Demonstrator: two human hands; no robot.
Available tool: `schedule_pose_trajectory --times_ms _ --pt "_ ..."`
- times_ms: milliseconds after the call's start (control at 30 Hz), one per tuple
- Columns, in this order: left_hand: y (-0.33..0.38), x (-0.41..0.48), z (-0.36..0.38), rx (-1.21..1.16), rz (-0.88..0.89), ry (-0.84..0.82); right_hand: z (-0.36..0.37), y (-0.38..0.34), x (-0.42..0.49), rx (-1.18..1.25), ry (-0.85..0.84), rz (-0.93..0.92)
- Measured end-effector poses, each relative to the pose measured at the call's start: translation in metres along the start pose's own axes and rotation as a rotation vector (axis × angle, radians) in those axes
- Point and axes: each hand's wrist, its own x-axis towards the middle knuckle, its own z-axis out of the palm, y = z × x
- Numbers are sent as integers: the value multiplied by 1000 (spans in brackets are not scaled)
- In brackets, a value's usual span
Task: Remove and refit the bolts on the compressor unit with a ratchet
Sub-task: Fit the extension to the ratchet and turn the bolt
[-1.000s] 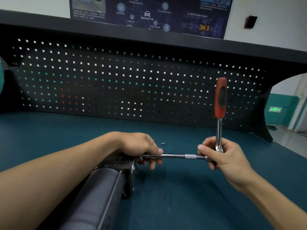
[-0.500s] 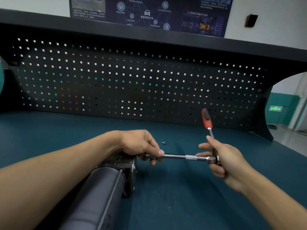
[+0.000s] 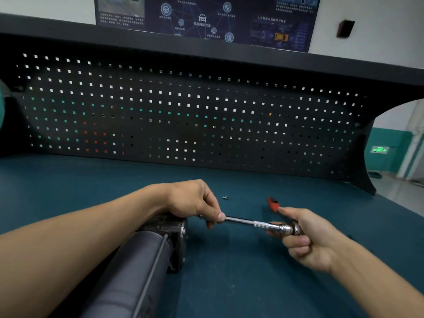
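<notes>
Left hand [image 3: 195,201] pinches the extension bar [image 3: 241,221] by the compressor unit [image 3: 146,260], right hand [image 3: 305,235] grips the ratchet [image 3: 285,228] head; bar runs left-right.

glossy metal ratchet [image 3: 284,228], matt grey compressor [image 3: 137,260]

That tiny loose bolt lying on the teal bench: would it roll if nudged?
Probably. The bolt looks tiny, so likely light and easily flicked. The bench top looks flat and smooth, so it might skitter or roll.

Ratchet handle [image 3: 273,204] mostly behind right hand [image 3: 308,241]
</notes>
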Motion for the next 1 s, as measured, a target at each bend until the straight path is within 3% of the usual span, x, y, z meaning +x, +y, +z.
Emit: schedule_pose_trajectory --times_ms 167,400,500,667,833,1000 --pt "0 -1 -1 21 11 22 2 2 2 -21 45 -93" --pt "1 -1 0 2 -21 -16 9 10 1 -220 152 -759" --pt "2 -1 0 16 -21 -51 3 11 3 -334 151 -914" --pt "6 -2 0 -12 -39 -109 -2 12 5 -511 106 -989" --pt "4 -1 1 -13 -28 -106 1 11 3 -498 116 -973" --pt "3 -2 2 -11 -1 -88 2 10 -1 -530 170 -849"
